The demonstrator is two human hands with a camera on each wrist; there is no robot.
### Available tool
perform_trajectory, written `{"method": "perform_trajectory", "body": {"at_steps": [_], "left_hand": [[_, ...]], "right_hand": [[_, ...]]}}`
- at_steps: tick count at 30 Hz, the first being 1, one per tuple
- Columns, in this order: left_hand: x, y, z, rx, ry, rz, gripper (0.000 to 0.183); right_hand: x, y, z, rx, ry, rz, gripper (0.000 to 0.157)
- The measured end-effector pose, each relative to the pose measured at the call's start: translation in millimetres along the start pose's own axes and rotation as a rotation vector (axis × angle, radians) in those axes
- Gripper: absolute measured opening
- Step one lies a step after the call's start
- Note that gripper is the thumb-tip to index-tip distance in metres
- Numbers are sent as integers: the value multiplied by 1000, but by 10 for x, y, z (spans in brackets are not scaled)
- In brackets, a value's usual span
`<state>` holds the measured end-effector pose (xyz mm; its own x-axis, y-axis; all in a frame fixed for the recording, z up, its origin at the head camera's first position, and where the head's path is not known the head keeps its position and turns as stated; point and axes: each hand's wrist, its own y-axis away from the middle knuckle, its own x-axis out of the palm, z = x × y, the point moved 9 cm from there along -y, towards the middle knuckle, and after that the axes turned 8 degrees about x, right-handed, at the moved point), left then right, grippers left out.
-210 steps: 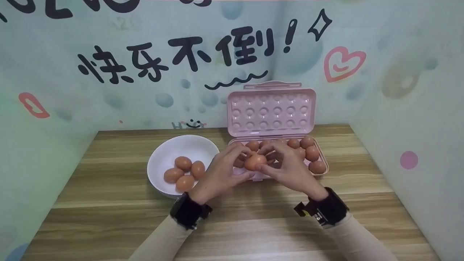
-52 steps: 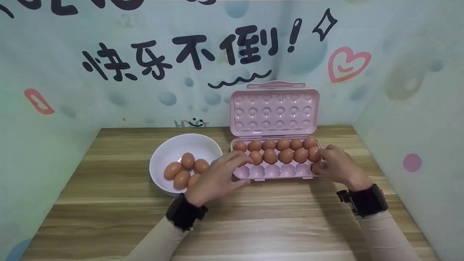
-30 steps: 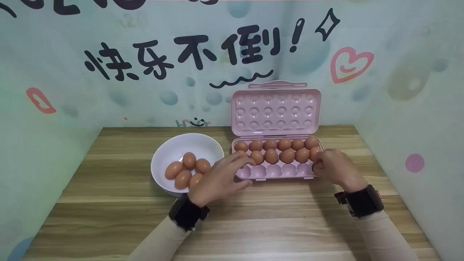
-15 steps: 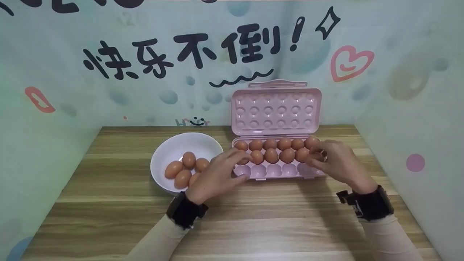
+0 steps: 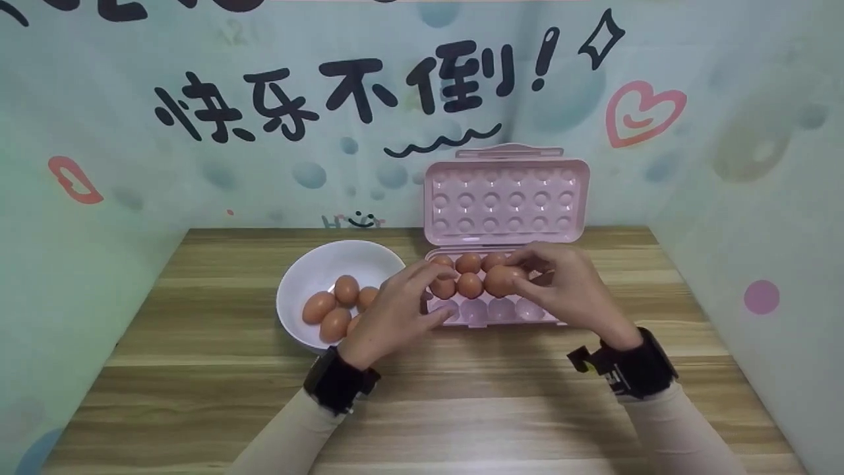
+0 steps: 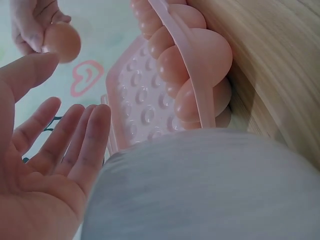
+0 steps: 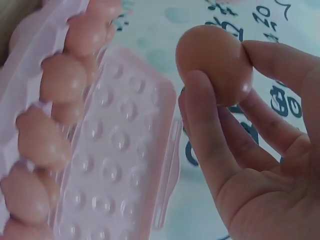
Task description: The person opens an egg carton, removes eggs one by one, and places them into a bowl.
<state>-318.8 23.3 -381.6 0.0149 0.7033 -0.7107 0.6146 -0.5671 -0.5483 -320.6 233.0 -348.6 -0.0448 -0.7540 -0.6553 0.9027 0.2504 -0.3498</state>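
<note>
My right hand (image 5: 564, 284) pinches a brown egg (image 5: 503, 281) between thumb and fingertips, held up clear of a pink carton (image 5: 478, 323) on a wood-grain table (image 5: 422, 415). My left hand (image 5: 394, 310), well apart from the pinched egg, grips nothing; its fingers lie parted from the thumb between a white bowl (image 5: 300, 270) and the carton's left end.

Brown eggs (image 5: 470, 285) sit in the carton's far and middle rows, some hidden behind my right hand, while cups (image 5: 473, 310) show along the near row. The raised lid (image 5: 506, 208), its inside dimpled, stands at the carton's far side. To the left, the bowl holds at least five loose eggs (image 5: 335, 324), partly covered by my left hand and forearm.

Black wrist straps (image 5: 337, 382) circle both my wrists above pale sleeves (image 5: 290, 435). At the far edge of the table rises a pale green wall (image 5: 264, 178) bearing large dark lettering (image 5: 356, 86) and, toward the right, a pink heart (image 5: 645, 113).
</note>
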Motion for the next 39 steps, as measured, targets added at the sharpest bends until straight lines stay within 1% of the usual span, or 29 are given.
{"method": "perform_trajectory", "body": {"at_steps": [5,9,13,16,18,25,28,29,31,33,36,39], "left_hand": [[-11,-14,-11,15,10,-11,47],[-2,-16,-25,30,33,-10,45],[5,-12,-62,64,88,-20,41],[2,-12,-96,93,117,-33,40],[-1,-13,-119,106,115,-39,40],[-21,-21,-161,127,76,-59,39],[-48,-23,-156,131,74,-55,38],[-68,-21,-153,133,69,-53,38],[-125,-12,-132,115,61,-46,39],[-207,4,-94,74,70,-39,38],[-357,32,-19,21,54,-29,36],[-488,57,63,5,41,-6,34]], "right_hand": [[223,-31,86,2,-67,31,23],[372,-34,123,-15,-118,48,24],[489,-13,131,-14,-202,96,24],[537,3,141,-16,-243,124,22],[554,13,148,-21,-246,129,22],[592,30,165,-26,-270,147,24],[580,25,165,-21,-277,152,26],[572,22,165,-20,-279,153,26],[544,18,161,-25,-273,145,27],[505,17,168,-36,-256,128,26],[450,16,188,-72,-194,85,26],[400,16,212,-116,-105,36,25]]}}
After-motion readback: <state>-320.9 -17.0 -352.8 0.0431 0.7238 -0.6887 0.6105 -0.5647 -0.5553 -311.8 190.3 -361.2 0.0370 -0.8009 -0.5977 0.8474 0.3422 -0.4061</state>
